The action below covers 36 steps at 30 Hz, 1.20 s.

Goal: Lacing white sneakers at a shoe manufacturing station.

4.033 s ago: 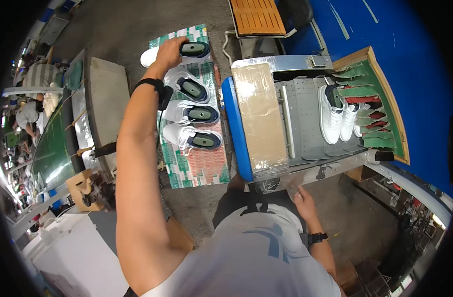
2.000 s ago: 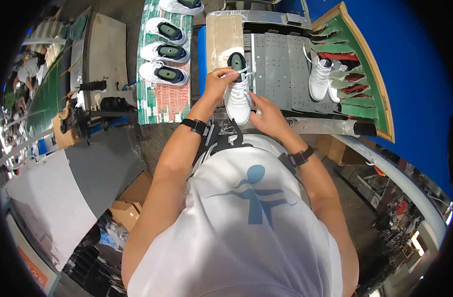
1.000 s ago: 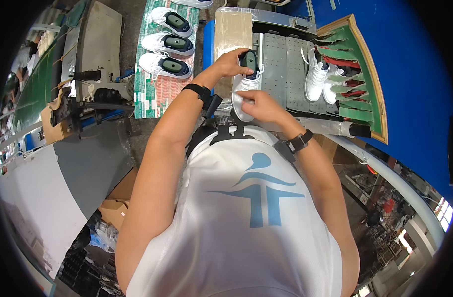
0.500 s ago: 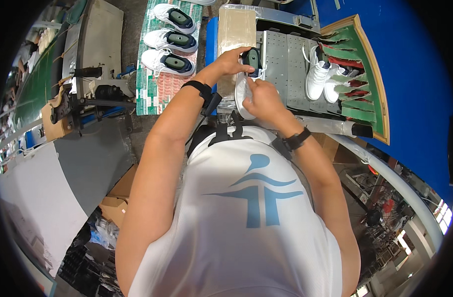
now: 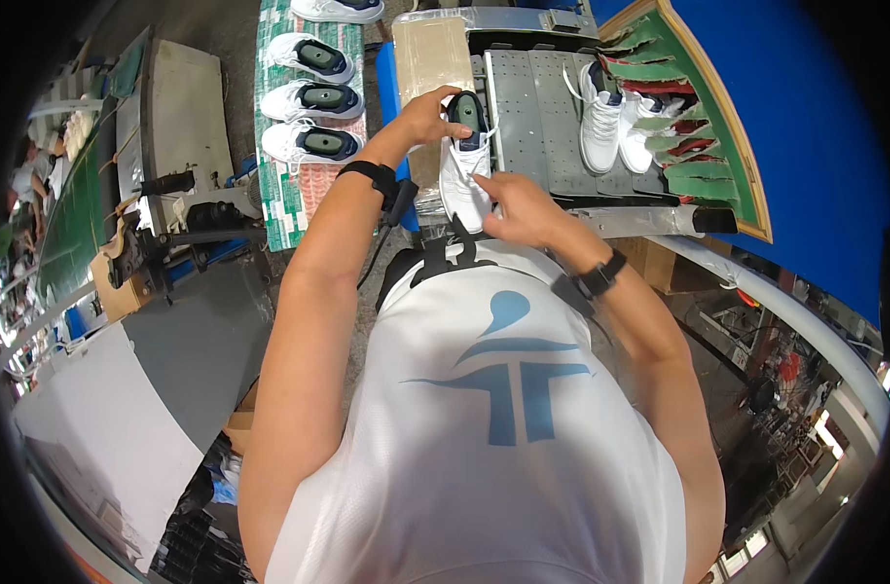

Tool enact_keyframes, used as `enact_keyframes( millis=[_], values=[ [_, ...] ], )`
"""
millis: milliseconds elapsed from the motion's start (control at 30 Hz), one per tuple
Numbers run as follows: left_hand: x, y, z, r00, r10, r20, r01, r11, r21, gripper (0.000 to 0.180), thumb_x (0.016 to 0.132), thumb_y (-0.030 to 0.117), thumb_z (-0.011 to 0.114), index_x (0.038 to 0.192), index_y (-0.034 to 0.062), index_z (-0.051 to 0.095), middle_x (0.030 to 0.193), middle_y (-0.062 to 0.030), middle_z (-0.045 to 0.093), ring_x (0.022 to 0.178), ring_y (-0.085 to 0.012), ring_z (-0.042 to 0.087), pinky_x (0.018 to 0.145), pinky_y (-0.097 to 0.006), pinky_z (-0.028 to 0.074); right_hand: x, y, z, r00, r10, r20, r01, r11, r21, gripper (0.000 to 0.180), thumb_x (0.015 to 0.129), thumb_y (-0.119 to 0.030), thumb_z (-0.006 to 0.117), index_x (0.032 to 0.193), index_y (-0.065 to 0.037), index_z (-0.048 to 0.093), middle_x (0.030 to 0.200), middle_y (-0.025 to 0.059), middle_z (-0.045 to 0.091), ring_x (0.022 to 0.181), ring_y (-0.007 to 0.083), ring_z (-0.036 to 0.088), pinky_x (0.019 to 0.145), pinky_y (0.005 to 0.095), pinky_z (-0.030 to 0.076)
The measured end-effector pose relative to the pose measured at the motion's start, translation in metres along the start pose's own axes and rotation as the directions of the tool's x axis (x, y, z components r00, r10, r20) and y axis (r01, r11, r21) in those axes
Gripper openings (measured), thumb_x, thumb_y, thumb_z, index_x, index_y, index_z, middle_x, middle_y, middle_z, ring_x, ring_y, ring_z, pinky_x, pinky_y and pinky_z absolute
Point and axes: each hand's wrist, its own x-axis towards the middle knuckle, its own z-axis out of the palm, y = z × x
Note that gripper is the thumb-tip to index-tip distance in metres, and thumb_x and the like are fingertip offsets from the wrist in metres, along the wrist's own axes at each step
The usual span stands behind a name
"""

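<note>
A white lace-up sneaker point(image 5: 461, 182) with a dark collar and green insole stands in front of me, toe toward my body. My left hand point(image 5: 435, 116) is closed around its heel and collar, with the thumb lying across the opening by the tongue. At the lower right side of the laces, my right hand point(image 5: 520, 207) has its index finger against the sneaker and its thumb nearer the toe. The other fingers of that hand are curled in. Whether a lace is between its fingertips is too small to tell.
A brown taped box surface point(image 5: 435, 58) lies beyond the sneaker. To the right, a perforated metal conveyor point(image 5: 537, 117) carries a pair of white sneakers point(image 5: 600, 136) beside a wood-framed opening with green and red strips point(image 5: 693, 151). At left, several sneakers point(image 5: 313, 97) lie on a taped board point(image 5: 279, 209).
My right hand has moved from the tongue down toward the toe, uncovering the laces. My left hand keeps its hold at the collar. The whole view has shifted slightly.
</note>
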Motion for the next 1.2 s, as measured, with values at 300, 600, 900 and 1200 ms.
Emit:
enact_keyframes(
  millis=[300, 600, 900, 1200],
  values=[
    [0.002, 0.003, -0.004, 0.997, 0.005, 0.075, -0.004, 1.0, -0.012, 0.1, 0.077, 0.035, 0.099, 0.16, 0.0103, 0.049, 0.136, -0.0274, 0.068, 0.132, -0.0374, 0.064, 0.108, -0.044, 0.053, 0.028, 0.005, 0.003, 0.976, -0.13, -0.177, 0.112, 0.988, -0.108, 0.068, 0.081, -0.022, 0.067, 0.141, 0.009, 0.06, 0.112, 0.0291, 0.068, 0.105, 0.045, 0.066, 0.097, 0.0524, 0.052],
    [-0.007, 0.002, -0.005, 1.0, 0.004, 0.024, -0.003, 0.999, -0.044, 0.1, 0.077, 0.032, 0.099, 0.161, 0.0108, 0.049, 0.135, -0.0252, 0.07, 0.13, -0.0358, 0.065, 0.108, -0.044, 0.052, 0.006, 0.012, -0.01, 0.929, 0.011, 0.371, -0.096, 0.972, 0.213, 0.065, 0.083, -0.03, 0.066, 0.138, 0.004, 0.067, 0.118, 0.0308, 0.075, 0.109, 0.0411, 0.074, 0.097, 0.0452, 0.056],
    [-0.007, -0.003, -0.002, 1.0, 0.022, -0.003, -0.022, 0.999, -0.029, 0.1, 0.073, 0.039, 0.1, 0.158, 0.0123, 0.054, 0.138, -0.0222, 0.07, 0.13, -0.0383, 0.066, 0.109, -0.045, 0.053, -0.055, 0.048, -0.059, 0.904, 0.103, 0.414, -0.24, 0.925, 0.295, 0.06, 0.087, -0.021, 0.068, 0.145, -0.005, 0.066, 0.125, 0.0187, 0.076, 0.111, 0.0249, 0.071, 0.101, 0.0362, 0.052],
    [-0.026, 0.024, 0.028, 0.988, 0.009, -0.157, -0.017, 0.999, -0.051, 0.121, 0.075, 0.036, 0.099, 0.165, -0.0056, 0.03, 0.153, -0.022, 0.058, 0.135, -0.0263, 0.062, 0.115, -0.036, 0.048, 0.005, 0.031, 0.005, 0.958, 0.011, -0.287, 0.011, 0.997, 0.073, 0.066, 0.082, -0.019, 0.065, 0.142, 0.008, 0.06, 0.102, 0.0244, 0.067, 0.096, 0.0404, 0.066, 0.087, 0.0497, 0.053]
  ],
)
